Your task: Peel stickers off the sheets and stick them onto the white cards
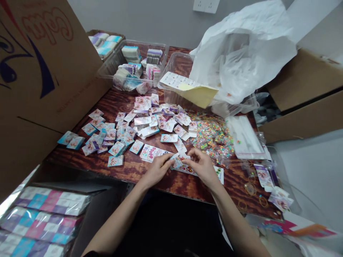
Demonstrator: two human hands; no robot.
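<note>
My left hand [160, 167] pinches the left end of a small printed box [177, 162] at the front of the table. At the box's other end, my right hand [200, 165] closes its thumb and fingers on the flap. Beneath both hands lie sticker sheets [151, 152] with coloured round shapes. Just beyond them spreads a pile of small cartons [143, 121] with a hand picture, some with flaps standing out. Several cartons with blue sides [115, 160] lie to the left. Small bags of colourful bits [214, 135] are heaped beyond my right hand.
A large cardboard carton [48, 82] walls off the left. Clear plastic trays [107, 73] stand at the back, one under a white plastic bag [241, 46]. Clear sleeves [245, 137] and rubber bands [250, 189] lie right. Wrapped box packs [45, 228] sit below the table's left edge.
</note>
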